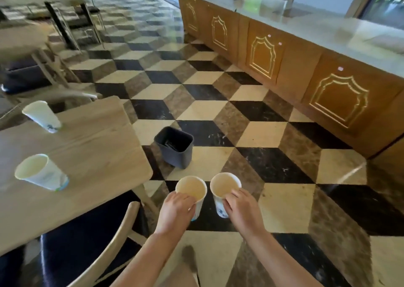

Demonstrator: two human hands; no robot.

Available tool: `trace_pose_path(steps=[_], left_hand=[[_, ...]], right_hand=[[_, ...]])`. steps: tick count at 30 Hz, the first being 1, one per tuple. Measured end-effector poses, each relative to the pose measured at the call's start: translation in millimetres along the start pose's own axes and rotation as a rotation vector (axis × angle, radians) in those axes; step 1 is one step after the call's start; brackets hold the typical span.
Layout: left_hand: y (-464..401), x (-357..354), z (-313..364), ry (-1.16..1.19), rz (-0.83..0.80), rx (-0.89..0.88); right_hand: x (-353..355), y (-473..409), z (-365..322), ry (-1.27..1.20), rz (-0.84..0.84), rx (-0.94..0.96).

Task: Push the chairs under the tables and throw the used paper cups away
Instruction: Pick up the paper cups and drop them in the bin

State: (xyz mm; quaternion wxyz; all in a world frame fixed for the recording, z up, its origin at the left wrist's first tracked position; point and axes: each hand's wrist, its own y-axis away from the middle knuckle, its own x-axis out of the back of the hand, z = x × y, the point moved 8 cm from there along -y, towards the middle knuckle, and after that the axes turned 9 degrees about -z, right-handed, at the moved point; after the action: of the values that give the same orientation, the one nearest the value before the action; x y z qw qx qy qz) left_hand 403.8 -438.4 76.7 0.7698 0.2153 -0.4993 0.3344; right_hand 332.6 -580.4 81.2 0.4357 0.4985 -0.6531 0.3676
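The floor [218,111] is made of cream, brown and black tiles that form a cube pattern, and a long wooden counter [284,52] with gold ornaments on its doors runs along the far right side. On the left stands a light wooden table [94,146]. Two paper cups are still on it: one cup [42,116] near the far left edge and another cup [41,172] nearer to the camera, both upright with the mouth open to the top. A chair [105,243] with a dark seat and a pale curved back stands at the near edge of the table, its seat partly under the table top.

In the near middle, the left hand [177,208] grasps a paper cup [192,190] by its side, just under the rim. The right hand [240,208] holds a second paper cup [224,186] in the same way. Both cups are upright, in the air above the floor, just beside each other but not touching. They look empty inside.

A dark grey bin [175,147] stands on the floor beyond the two held cups, just to the right of the table corner. Something dark lies inside it, but I cannot tell what.
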Motion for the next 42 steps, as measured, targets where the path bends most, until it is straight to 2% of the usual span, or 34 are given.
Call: trace_pose_path(steps=[10,18,24,33,38,42], left_hand=[[-149,19,-84,0.054,0.112,0.128],[-263,45,-165,0.07,0.113,0.215],[-345,36,-222,0.103,0.117,0.302],[-486,-11,-326,0.069,0.069,0.433],[-534,-83,-400,0.122,0.002,0.484],[-569,-142,-449,0.108,-0.041,0.459]], right_hand=[[-17,-189,9,-0.038,-0.058,0.126],[-32,-337,11,0.0,-0.12,0.178],[-66,-436,25,-0.045,-0.191,0.213],[-175,-593,63,-0.107,-0.354,0.294],[-267,-650,91,-0.114,-0.454,0.251],[-339,-683,101,-0.106,-0.5,0.259]])
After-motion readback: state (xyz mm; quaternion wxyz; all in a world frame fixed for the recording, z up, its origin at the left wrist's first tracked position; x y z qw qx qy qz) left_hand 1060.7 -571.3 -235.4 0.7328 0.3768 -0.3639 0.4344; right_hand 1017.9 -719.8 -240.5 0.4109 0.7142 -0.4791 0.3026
